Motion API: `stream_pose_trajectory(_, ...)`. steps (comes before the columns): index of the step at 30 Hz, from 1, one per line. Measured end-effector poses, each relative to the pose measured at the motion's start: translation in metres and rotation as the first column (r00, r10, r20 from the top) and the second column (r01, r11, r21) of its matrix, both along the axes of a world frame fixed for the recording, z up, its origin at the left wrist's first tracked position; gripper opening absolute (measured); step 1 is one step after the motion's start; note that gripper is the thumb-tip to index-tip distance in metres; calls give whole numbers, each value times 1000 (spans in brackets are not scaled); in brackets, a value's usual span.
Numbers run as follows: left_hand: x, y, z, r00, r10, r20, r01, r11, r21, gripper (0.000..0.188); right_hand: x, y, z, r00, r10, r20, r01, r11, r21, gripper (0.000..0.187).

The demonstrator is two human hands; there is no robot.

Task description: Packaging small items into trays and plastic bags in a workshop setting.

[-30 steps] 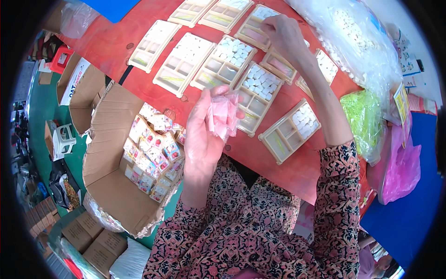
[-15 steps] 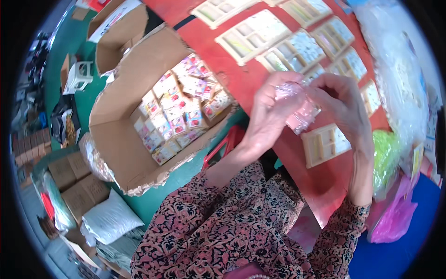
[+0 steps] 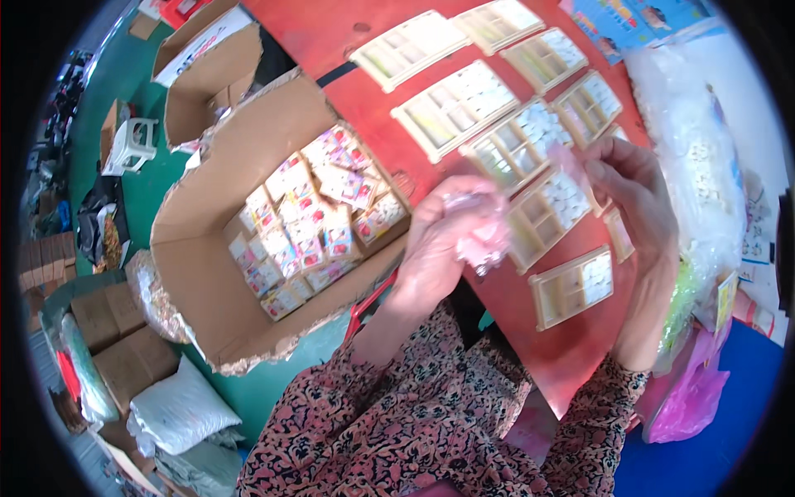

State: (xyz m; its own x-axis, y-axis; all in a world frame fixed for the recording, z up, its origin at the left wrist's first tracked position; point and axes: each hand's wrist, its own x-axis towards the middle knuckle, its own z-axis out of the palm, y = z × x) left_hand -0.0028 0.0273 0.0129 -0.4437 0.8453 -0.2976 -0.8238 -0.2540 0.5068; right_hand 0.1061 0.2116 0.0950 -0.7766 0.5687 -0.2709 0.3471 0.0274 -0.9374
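My left hand (image 3: 432, 247) is closed round a bunch of pink, shiny see-through plastic (image 3: 482, 222), blurred by motion. To its right, my right hand (image 3: 636, 192) pinches a small pink see-through piece (image 3: 568, 161) between thumb and fingers, apart from the bunch. Under and beyond both hands, cream compartment trays (image 3: 454, 109) stand in rows on the red table; several have small white pieces in part of their sections. One such tray (image 3: 573, 287) lies nearest to me, below my right hand. My right hand partly hides a few trays.
At my left is a large open cardboard box (image 3: 195, 240) holding many small printed packets (image 3: 310, 219). Clear plastic wrap (image 3: 696, 157) lies along the table's right side, with a pink bag (image 3: 691, 393) hanging below. Further left are a white stool (image 3: 132, 142) and a white sack (image 3: 184, 406).
My hands have come apart: the left moved left and down with the pink bunch, the right drew away with a small pink piece. The view has shifted slightly.
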Motion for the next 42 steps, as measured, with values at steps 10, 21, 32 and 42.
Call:
stream_pose_trajectory(10,-9,-20,15,998,-37,48,43,990,-138,32,-58,67,-53,979,-139,-152,190,893,408,20)
stream_pose_trajectory(21,6,-23,1,973,-177,151,167,983,80,29,-84,69,-67,989,-69,-129,146,365,920,17)
stream_pose_trajectory(32,7,-24,0,998,32,-59,-33,999,-10,21,-47,-52,-11,868,436,239,-477,866,150,8)
stream_pose_trajectory(42,-11,-37,-6,998,62,26,-61,997,-57,27,-94,9,-4,991,111,-67,-77,919,388,11)
